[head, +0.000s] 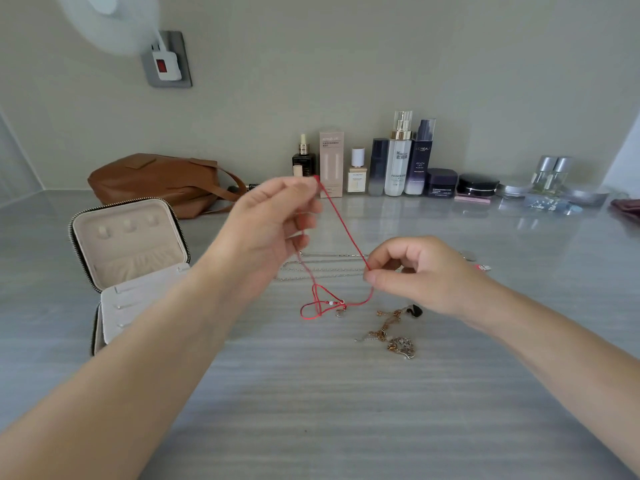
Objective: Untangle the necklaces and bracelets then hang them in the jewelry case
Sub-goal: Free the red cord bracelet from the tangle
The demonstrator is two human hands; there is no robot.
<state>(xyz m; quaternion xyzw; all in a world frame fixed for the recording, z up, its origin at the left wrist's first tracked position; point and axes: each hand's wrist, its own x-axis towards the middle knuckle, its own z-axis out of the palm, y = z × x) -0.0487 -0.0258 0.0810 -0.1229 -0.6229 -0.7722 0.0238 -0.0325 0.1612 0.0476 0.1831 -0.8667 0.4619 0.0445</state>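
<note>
Two fingertips (304, 188) of the left hand (273, 223), thumb and forefinger, pinch the upper end of a red cord (341, 223) and hold it raised above the table (311, 410). The other fingers of this hand are loosely curled. A second strand of the cord seems to hang down past them, though the blur makes this uncertain.

The right hand (422, 271) is lower and to the right. Its thumb and forefinger are closed on the same cord further along, with the other fingers curled in. Between the two pinches the cord runs straight and tight. Below the right hand it curves down to the table, where it lies in small crossed loops with a white bead (331, 302).

Just behind the loops, thin silver chains (322, 270) lie in long lines on the table. Near the right wrist lies a gold tangle (391, 329) of chains. The jewelry case (86, 237) stands open at the left, well apart from the cord, with small hooks (128, 225) in its raised lid. Behind it lies a brown bag (156, 181), and bottles and jars (398, 161) stand along the wall.
</note>
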